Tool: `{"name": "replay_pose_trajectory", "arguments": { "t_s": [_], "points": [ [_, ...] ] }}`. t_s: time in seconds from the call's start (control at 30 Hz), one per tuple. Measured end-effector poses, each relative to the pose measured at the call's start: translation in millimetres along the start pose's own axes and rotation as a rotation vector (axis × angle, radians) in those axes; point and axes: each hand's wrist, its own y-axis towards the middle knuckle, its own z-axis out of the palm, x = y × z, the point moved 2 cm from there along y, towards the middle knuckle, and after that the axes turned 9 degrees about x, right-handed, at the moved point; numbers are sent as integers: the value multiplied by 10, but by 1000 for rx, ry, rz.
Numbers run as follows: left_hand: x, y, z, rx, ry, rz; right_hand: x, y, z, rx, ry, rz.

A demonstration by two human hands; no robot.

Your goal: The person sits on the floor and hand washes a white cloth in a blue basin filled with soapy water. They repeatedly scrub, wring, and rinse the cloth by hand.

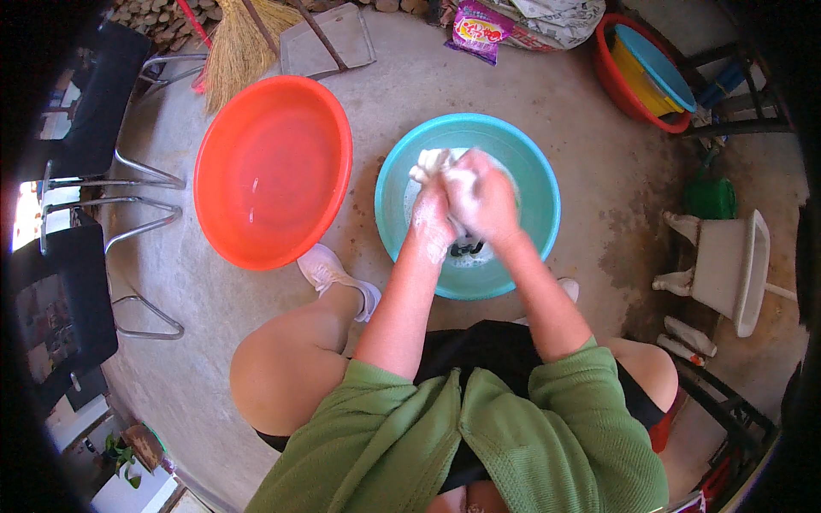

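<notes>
Above the turquoise plastic basin (550,211) my hands are close together on a white, soapy cloth (430,164). My left hand (431,208) grips its lower left part, with foam on the wrist. My right hand (486,200) is blurred and closed over the other side of the bunched cloth. Most of the fabric is hidden by my fingers, so its full shape cannot be told. Below my wrists, sudsy water (478,258) shows in the basin, with a black and white item (465,248) partly covered by it.
A red plastic basin (276,173) stands left of the turquoise one. Behind it are a straw broom (240,51) and a dustpan (327,42). A purple packet (480,31) lies at the back. Stacked basins (606,74), a white pedestal-like object (721,266) and metal-legged chairs (147,173) flank the floor.
</notes>
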Motion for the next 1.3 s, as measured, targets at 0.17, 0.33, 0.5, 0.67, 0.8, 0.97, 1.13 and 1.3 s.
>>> {"name": "replay_pose_trajectory", "arguments": {
  "t_s": [0.17, 0.33, 0.5, 0.67, 0.8, 0.97, 1.13, 1.3],
  "points": [
    [63, -141, -107, -245, 229, 25, 304, -93, 193, 108, -267, -320],
    [300, -111, -439, -451, 349, -15, -68, 63, -42, -211, -78, 190],
    [194, -146, -606, -103, 141, -35, 77, -156, 291, 44, -193, -203],
    [282, -149, -639, -431, 373, -37, -131, -18, 49, -118, -105, 14],
    [275, -111, -749, -519, 259, -38, -181, -10, 43, -159, -183, 215],
    [224, -87, -784, 169, 84, 14, -66, -184, 310, -163, 0, -133],
    [272, -75, -644, -435, 183, -54, -984, 56, -119, -314, 101, 392],
    [149, -16, -315, -332, 87, -4, -1430, 231, -314, -81, 598, 383]
  ]
}}
